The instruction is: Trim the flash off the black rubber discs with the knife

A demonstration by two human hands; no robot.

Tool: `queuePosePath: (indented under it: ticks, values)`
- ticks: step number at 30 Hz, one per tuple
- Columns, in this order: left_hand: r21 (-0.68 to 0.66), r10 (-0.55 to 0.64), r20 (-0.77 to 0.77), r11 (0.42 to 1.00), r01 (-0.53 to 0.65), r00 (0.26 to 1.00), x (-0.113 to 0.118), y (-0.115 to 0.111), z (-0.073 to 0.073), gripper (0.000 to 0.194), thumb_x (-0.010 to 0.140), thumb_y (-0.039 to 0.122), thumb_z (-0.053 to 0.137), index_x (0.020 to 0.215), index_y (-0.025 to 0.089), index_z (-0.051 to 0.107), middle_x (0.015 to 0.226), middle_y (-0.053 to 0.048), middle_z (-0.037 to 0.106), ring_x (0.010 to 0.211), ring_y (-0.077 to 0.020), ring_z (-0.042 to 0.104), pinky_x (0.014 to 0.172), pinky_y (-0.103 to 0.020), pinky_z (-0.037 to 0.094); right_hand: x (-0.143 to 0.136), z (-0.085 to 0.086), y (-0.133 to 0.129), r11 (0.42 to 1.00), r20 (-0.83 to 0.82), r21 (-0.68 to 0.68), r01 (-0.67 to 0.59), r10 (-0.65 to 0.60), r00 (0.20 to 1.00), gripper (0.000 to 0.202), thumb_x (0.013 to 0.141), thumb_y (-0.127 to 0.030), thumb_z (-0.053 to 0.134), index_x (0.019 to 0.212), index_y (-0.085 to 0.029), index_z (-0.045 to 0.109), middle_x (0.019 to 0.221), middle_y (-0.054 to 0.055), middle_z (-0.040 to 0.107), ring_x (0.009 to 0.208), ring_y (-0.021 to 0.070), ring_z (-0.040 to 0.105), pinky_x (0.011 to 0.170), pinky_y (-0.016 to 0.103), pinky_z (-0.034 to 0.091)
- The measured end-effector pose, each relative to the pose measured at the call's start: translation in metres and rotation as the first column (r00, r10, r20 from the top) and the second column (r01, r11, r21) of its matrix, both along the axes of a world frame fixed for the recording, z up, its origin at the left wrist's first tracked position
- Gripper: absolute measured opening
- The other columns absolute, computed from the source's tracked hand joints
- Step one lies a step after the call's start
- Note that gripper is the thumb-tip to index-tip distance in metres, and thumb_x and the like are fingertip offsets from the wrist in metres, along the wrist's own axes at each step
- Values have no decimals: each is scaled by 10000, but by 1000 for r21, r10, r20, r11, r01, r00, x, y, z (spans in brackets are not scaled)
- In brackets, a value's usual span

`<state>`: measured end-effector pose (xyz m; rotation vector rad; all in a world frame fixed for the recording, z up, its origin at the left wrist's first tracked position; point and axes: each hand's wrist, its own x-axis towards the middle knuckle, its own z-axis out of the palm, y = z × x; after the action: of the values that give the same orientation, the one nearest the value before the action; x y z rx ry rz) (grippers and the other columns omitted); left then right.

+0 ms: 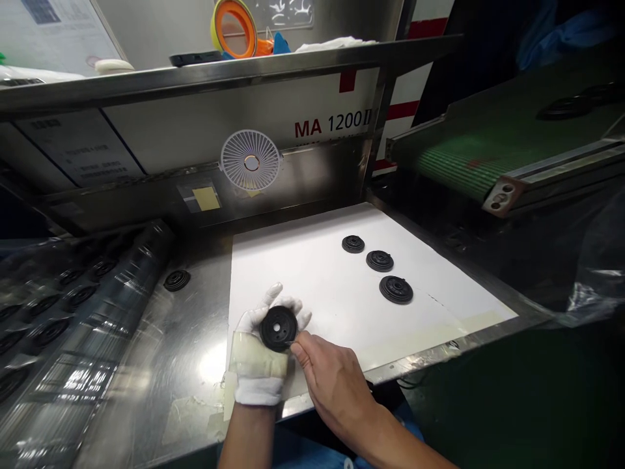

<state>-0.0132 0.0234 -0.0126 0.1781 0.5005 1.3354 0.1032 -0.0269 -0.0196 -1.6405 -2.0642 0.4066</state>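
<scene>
A round black plastic part (273, 335) with a small hole at its centre rests in my left hand (254, 352), which wears a white glove with tape around it. The fingers curl up behind the part and hold it. At the part's lower right edge is my bare right hand (336, 378), its thumb and forefinger pinched together. A thin, small something may be between those fingertips, too small to make out. Three similar black parts, a near one (396, 290), a middle one (379, 260) and a far one (353, 243), lie on the white sheet (312, 280).
Another black part (176, 280) lies on the metal table (190, 326) to the left. Clear plastic trays (97, 352) with several black parts stand at far left. Behind are a small fan (250, 160) and a shelf (195, 75) with tape rolls (235, 29). A green conveyor (469, 150) runs at right.
</scene>
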Motion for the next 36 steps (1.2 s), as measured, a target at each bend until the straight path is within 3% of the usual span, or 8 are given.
queuePosePath:
  ticks: [4, 10, 12, 17, 23, 27, 33, 36]
  values:
    - [-31, 155, 79, 988, -153, 985, 6, 5, 2, 170, 757, 127, 568, 913, 150, 634, 683, -17, 574, 672, -128, 572, 720, -323, 520, 0, 1, -1, 999, 25, -12, 34, -33, 999, 239, 989, -316, 307, 839, -250, 480, 740, -29, 599, 627, 165, 550, 567, 269, 305]
    - [-115, 282, 47, 955, -275, 958, 14, 7, 6, 109, 785, 131, 592, 872, 186, 632, 646, 23, 559, 615, -89, 550, 711, -276, 526, -8, 1, -6, 1000, 17, -17, 11, -11, 1000, 251, 987, -314, 299, 835, -246, 487, 740, -21, 602, 641, 171, 553, 568, 276, 301]
    - [-65, 254, 12, 965, -253, 967, 11, 2, 5, 225, 781, 122, 579, 988, 190, 634, 724, -7, 609, 716, -120, 598, 800, -327, 522, -8, 0, -5, 1000, 4, -13, 4, -3, 1000, 244, 986, -310, 307, 831, -246, 485, 741, -24, 603, 648, 169, 554, 574, 276, 303]
    - [10, -36, -20, 999, 36, 999, -4, -7, -1, 445, 768, 231, 538, 1202, 136, 558, 1015, -160, 634, 1012, -332, 582, 822, -520, 497, -2, -3, -1, 1000, -13, -11, -16, 16, 1000, 230, 985, -315, 325, 844, -245, 493, 757, -21, 609, 664, 166, 570, 585, 273, 318]
    - [-46, 121, 90, 992, -117, 989, 3, 2, -3, 134, 767, 146, 592, 895, 150, 633, 705, -18, 582, 691, -132, 575, 688, -295, 519, -2, -4, -4, 1000, 29, -5, 20, -20, 999, 250, 991, -323, 292, 853, -250, 487, 755, -18, 602, 662, 179, 569, 580, 287, 306]
    - [-106, 204, 97, 975, -194, 974, 10, 4, 1, 70, 773, 132, 612, 833, 165, 626, 679, 13, 568, 651, -102, 568, 720, -286, 531, -9, -6, -9, 1000, 33, -4, 2, -2, 999, 233, 982, -309, 304, 848, -252, 487, 754, -19, 600, 667, 186, 563, 580, 290, 293]
    - [-67, 43, -16, 997, -44, 999, 2, -7, 2, 383, 777, 221, 569, 1152, 150, 603, 1007, -144, 656, 1029, -315, 597, 882, -530, 491, -4, 3, -8, 995, -148, -35, -91, 85, 985, 251, 978, -312, 318, 785, -239, 461, 719, -40, 567, 614, 135, 503, 567, 245, 305]
    - [-79, 48, 40, 996, -44, 998, -3, -9, 4, 389, 771, 198, 553, 1153, 149, 609, 1010, -145, 668, 1050, -321, 591, 920, -560, 460, 13, 16, -12, 978, -203, -97, -183, 160, 966, 284, 949, -355, 421, 693, -231, 429, 628, -77, 502, 557, 101, 448, 523, 218, 278]
